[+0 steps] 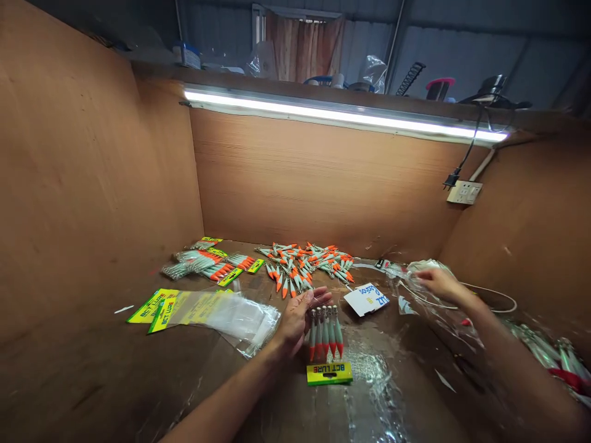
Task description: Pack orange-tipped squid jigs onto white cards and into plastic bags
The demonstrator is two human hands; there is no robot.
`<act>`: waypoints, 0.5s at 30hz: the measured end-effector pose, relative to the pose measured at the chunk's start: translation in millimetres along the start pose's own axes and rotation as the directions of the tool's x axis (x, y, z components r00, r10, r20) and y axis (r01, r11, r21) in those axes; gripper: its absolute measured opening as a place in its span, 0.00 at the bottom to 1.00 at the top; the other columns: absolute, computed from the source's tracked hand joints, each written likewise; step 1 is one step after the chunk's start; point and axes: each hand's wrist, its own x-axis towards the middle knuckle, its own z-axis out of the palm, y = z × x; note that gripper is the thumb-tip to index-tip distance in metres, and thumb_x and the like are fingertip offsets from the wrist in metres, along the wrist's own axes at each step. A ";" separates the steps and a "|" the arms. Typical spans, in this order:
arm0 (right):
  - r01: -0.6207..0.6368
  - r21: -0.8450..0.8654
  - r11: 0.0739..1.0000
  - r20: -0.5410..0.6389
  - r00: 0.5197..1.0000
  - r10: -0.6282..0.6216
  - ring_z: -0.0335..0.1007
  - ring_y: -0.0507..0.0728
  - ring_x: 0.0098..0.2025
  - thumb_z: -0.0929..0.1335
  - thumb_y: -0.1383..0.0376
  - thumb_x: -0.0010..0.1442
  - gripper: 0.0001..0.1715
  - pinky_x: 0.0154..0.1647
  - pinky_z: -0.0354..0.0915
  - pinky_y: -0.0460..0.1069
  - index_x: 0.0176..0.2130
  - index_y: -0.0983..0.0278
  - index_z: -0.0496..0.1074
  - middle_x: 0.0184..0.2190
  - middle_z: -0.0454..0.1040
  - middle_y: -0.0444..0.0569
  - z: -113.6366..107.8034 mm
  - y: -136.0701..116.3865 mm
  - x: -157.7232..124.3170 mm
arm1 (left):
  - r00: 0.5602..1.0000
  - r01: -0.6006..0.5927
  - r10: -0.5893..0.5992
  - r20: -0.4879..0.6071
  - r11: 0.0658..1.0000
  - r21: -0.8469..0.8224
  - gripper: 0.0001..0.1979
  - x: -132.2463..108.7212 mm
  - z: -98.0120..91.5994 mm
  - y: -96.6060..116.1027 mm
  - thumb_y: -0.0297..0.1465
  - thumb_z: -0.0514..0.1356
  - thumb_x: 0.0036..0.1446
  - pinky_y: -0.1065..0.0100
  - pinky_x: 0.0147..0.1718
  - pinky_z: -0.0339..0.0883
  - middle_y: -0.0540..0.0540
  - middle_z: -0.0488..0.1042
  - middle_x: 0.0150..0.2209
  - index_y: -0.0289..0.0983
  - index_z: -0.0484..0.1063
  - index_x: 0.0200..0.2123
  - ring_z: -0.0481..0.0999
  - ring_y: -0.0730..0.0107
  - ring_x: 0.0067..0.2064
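My left hand (300, 320) is closed at the edge of a clear packet of fishing lures (326, 335), thumb toward the fingers. Several grey-green lures with orange-red tips lie side by side inside it, tips toward the yellow "BCT LURE" header (329, 373) nearest me. Out to the right, my right hand (436, 286) has its fingers bent together over a heap of clear plastic scraps (406, 283); what they pinch, if anything, is too small to tell. Beyond my left hand lies a pile of loose lures (305, 264).
Filled lure packets (207, 261) are heaped at the back left. Flat header bags (198, 307) fan out left of my hand. A handwritten white card (367, 299) sits between my hands. More bundled lures (554, 354) lie far right. Wooden walls (323, 184) enclose the bench.
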 end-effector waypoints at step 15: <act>-0.040 0.032 0.999 0.541 0.841 0.016 0.71 0.55 0.33 0.74 0.53 0.55 0.19 0.35 0.63 0.48 0.35 0.67 0.80 0.31 0.79 0.48 149.8 -2.8 -86.0 | 0.995 -0.078 0.061 0.081 0.968 0.239 0.24 -0.9 5.9 -6.9 0.46 0.64 0.59 0.66 0.43 0.68 0.40 0.79 0.43 0.35 0.77 0.51 0.77 0.62 0.44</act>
